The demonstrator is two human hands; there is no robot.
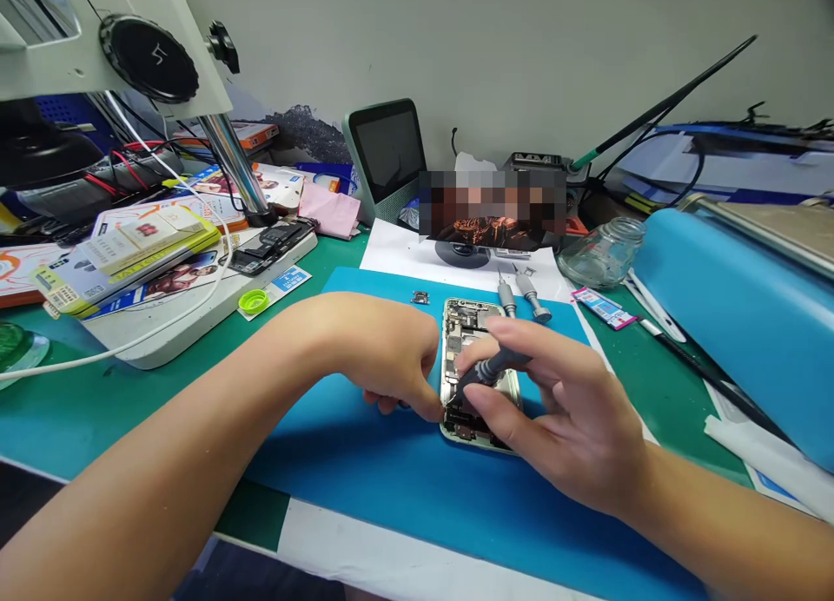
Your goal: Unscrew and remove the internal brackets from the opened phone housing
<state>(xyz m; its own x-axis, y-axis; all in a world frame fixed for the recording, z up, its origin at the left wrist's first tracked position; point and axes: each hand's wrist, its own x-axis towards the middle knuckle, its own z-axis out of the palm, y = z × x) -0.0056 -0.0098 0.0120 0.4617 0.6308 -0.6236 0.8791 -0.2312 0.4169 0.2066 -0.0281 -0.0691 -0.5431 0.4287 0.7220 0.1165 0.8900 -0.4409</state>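
Watching remotely, I fear the screwdriver pinched in the right hand could gouge the opened phone if its blue mat lets it slide, the left hand, grip hidden, meeting only its eight o'clock edge.

At centre, the opened smartphone shows bare metal on a smooth, matt work mat. Upper left, the microscope post is polished metal; at right, the jar is glossy glass.
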